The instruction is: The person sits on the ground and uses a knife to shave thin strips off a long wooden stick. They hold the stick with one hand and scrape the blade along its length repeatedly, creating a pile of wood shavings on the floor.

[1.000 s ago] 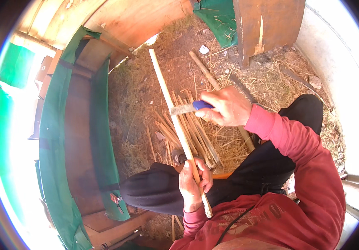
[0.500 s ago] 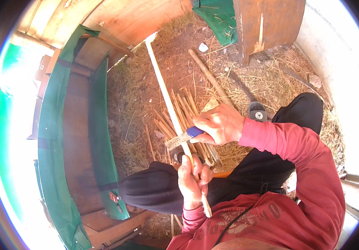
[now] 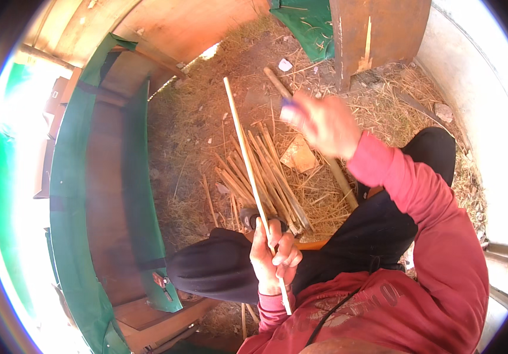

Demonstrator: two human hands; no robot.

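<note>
A long, thin pale wooden stick [image 3: 244, 147] slants up and away from my left hand [image 3: 273, 255]. My left fingers are wrapped around its lower part, and its near end sticks out below them over my red sleeve. My right hand [image 3: 332, 127] is raised to the right of the stick, apart from it and blurred by motion. It is closed on a blue-handled knife [image 3: 289, 104]; the broad flat blade seen earlier is smeared out now. Beneath the stick, a pile of split wooden sticks [image 3: 265, 177] lies on the ground.
A small wooden block [image 3: 299, 154] lies beside the pile, near a thick round pole [image 3: 341, 180]. Straw covers parts of the ground. A green-covered wooden frame [image 3: 74, 218] stands at left, a brown wooden panel [image 3: 381, 35] ahead and a pale wall [image 3: 478, 82] at right.
My right hand has lifted the knife off the stick, up and to the right. The stick's far end has come closer. My left hand still grips it.
</note>
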